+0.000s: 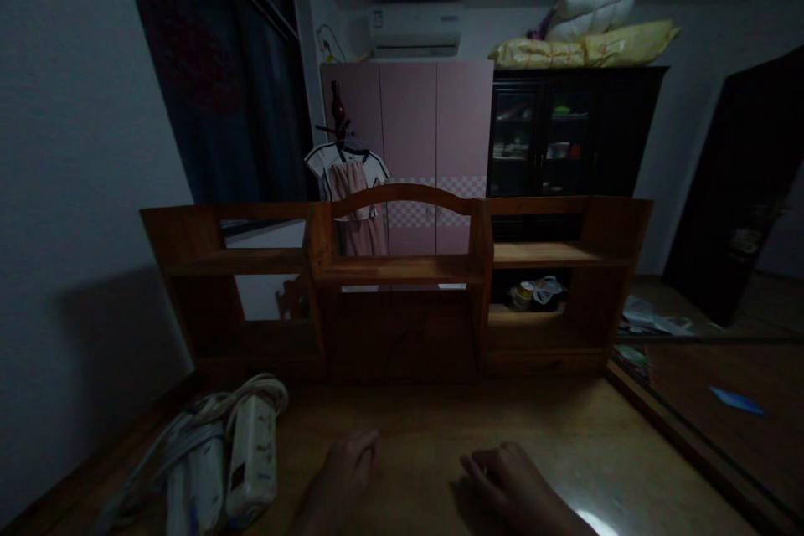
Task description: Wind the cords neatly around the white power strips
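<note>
In dim light both my hands rest on a wooden desk top (440, 419) at the bottom of the view. My left hand (344, 469) lies palm down with its fingers loosely curled, just right of a white power strip (252, 456). A short gap to the right, my right hand (512, 481) sits with fingers bent downward onto the wood. Neither hand holds anything that I can see.
A coiled white cable and second strip (188, 469) lie at the desk's left. A wooden shelf unit (402, 268) stands along the desk's back edge, with small items (533, 293) in its right bay. Beyond it stand a pink wardrobe (433, 126) and a dark cabinet (565, 134).
</note>
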`<action>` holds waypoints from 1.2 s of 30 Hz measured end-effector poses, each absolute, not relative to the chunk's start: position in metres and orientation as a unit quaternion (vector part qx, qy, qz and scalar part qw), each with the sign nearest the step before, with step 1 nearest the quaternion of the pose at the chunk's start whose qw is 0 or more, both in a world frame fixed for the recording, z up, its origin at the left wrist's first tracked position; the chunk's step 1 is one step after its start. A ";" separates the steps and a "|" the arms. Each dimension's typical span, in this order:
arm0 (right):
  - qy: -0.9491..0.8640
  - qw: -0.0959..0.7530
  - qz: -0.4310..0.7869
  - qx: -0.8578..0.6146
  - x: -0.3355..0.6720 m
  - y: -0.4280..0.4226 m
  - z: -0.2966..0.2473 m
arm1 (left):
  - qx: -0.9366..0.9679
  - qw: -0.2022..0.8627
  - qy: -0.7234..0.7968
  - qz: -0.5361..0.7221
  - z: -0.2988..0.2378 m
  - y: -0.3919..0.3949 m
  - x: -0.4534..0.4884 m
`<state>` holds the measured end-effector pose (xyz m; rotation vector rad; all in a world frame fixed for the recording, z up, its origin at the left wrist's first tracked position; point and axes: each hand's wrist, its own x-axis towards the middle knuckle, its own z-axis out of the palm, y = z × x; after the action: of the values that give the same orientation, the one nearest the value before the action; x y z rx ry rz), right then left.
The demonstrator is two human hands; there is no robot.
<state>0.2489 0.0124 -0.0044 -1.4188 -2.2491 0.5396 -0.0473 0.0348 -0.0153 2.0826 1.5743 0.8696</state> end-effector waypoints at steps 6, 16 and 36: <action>-0.810 0.217 0.177 -0.515 0.250 0.010 -0.005 | 0.749 0.195 0.565 0.286 -0.013 0.036 -0.046; -0.812 0.214 0.184 -0.511 0.249 0.010 -0.005 | 0.748 0.204 0.556 0.300 -0.014 0.035 -0.047; -0.813 0.212 0.202 -0.504 0.249 0.011 -0.002 | 0.746 0.040 0.612 0.260 -0.005 0.039 -0.055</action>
<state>0.2486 0.0108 -0.0015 -1.4001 -2.2576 0.5610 -0.0547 0.0392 -0.0054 2.2867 1.8737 0.7954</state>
